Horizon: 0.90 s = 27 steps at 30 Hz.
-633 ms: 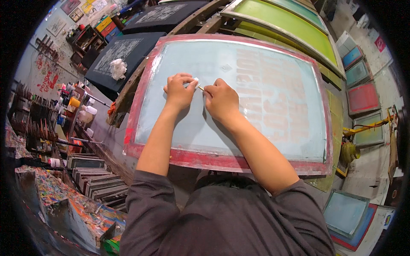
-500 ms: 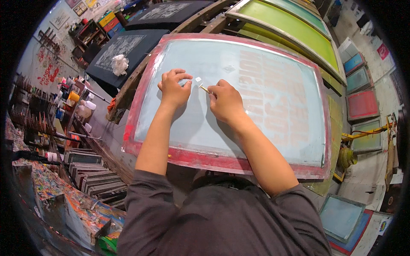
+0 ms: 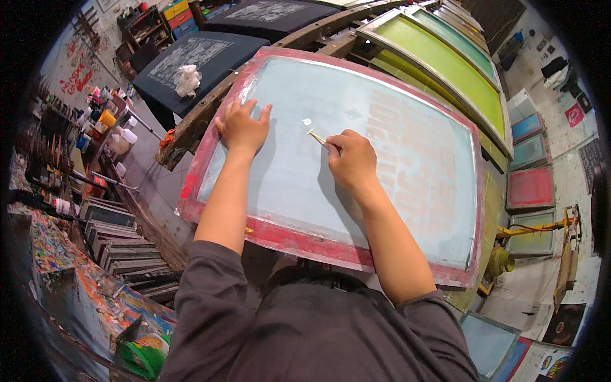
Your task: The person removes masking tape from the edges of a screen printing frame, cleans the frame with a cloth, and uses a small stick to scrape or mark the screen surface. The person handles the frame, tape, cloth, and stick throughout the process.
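A large screen-printing frame (image 3: 289, 240) with red edges and a pale blue mesh lies in front of me. My left hand (image 3: 245, 129) is over its left side near the red edge, fingers spread, holding nothing. My right hand (image 3: 352, 159) pinches a thin pale-yellow stick (image 3: 317, 137) whose tip points left, at or just above the mesh. I cannot make out what kind of tool it is. Just beyond the tip shows a small white diamond-shaped mark (image 3: 307, 121). Faint brownish lettering (image 3: 414, 165) covers the mesh's right part.
Dark fabric on a board (image 3: 197, 60) with a pale print stands at the far left, a crumpled white wad (image 3: 187, 81) on it. A yellow-green screen (image 3: 439, 70) lies beyond my frame. More screens (image 3: 530, 188) lean along the right wall. Stacked frames (image 3: 121, 245) stand lower left.
My left hand has moved left, away from the white mark, and its fingers have spread. My right hand with the stick has shifted slightly right and nearer. The whole view has turned a little.
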{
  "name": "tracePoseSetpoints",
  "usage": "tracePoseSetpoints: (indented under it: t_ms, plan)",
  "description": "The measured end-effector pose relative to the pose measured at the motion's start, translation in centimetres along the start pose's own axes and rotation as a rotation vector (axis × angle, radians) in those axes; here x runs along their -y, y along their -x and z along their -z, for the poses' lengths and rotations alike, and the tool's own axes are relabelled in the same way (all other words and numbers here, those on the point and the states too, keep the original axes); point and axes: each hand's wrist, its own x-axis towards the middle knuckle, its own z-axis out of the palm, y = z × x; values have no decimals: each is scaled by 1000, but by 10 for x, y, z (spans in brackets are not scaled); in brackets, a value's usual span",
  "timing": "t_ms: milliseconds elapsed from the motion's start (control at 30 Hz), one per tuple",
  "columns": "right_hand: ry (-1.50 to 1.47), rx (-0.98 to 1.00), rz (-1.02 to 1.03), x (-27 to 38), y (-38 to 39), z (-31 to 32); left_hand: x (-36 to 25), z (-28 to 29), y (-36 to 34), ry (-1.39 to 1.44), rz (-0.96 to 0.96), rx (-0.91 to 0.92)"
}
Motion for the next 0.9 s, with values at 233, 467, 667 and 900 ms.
tracePoseSetpoints:
  t_ms: [233, 467, 667, 900]
  plan:
    - [-70, -91, 134, -8, -7, -8, -6, 2, 4, 5, 76, 89]
    - [20, 27, 181, -3, -14, 2, -8, 6, 4, -27, 57, 124]
    - [-40, 121, 190, -7, -24, 10, -9, 6, 5, -16, 54, 87]
    - [-102, 177, 211, -13, -29, 11, -12, 8, 6, -9, 44, 85]
